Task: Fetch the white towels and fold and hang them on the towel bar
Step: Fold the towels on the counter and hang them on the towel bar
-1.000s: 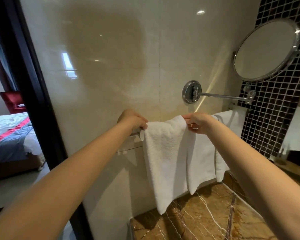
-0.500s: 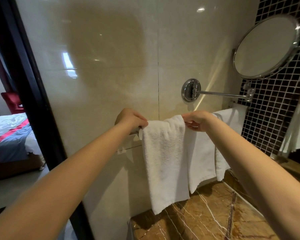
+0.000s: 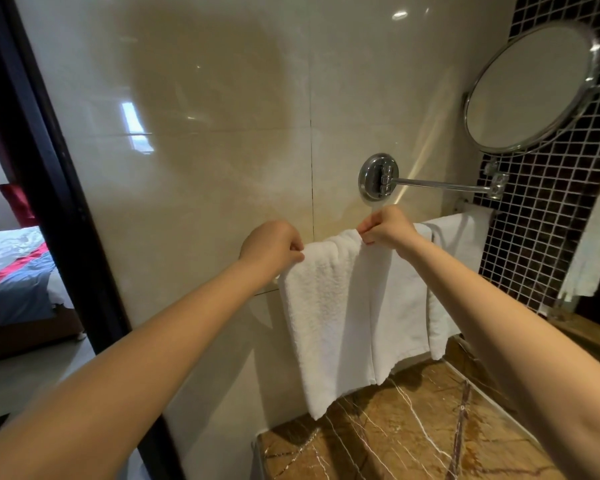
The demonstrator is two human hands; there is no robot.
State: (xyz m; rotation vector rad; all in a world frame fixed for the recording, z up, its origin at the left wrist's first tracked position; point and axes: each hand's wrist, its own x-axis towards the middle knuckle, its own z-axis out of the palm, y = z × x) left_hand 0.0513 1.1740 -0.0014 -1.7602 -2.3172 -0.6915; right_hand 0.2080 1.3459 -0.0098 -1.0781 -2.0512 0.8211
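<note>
Two hands: both raised to bar height, forearms stretched forward.
Left hand [image 3: 271,244]: fingers curled, pinching the top left corner of the terry towel [image 3: 326,323].
Right hand [image 3: 388,226]: fingers curled, pinching the top right corner of the same towel.
Terry towel: one, white, draped over the bar between the hands, hanging straight down, lower edge just above the marble counter [image 3: 395,441].
Other towels on the bar: two white panels counted. Smooth towel [image 3: 402,306] partly behind the terry towel's right edge; far towel [image 3: 461,244] beyond it, toward the mosaic wall. Cannot tell whether separate pieces.
Towel bar: one, covered by towels and hands; only the right-end fitting [image 3: 462,203] showing.
Mirror [image 3: 530,88]: one, round, chrome-rimmed, tilted, on one swing arm [image 3: 440,184] from one round wall mount [image 3: 378,176] above the right hand.
White cloth [image 3: 593,251]: one, hanging at the right edge, apart from the bar.
Walls: beige tile [image 3: 222,133] behind the bar; black mosaic tile [image 3: 541,237] at right.
Doorway: one black door frame [image 3: 49,202] at left; one bed [image 3: 14,271] and one red chair [image 3: 16,206] beyond.
</note>
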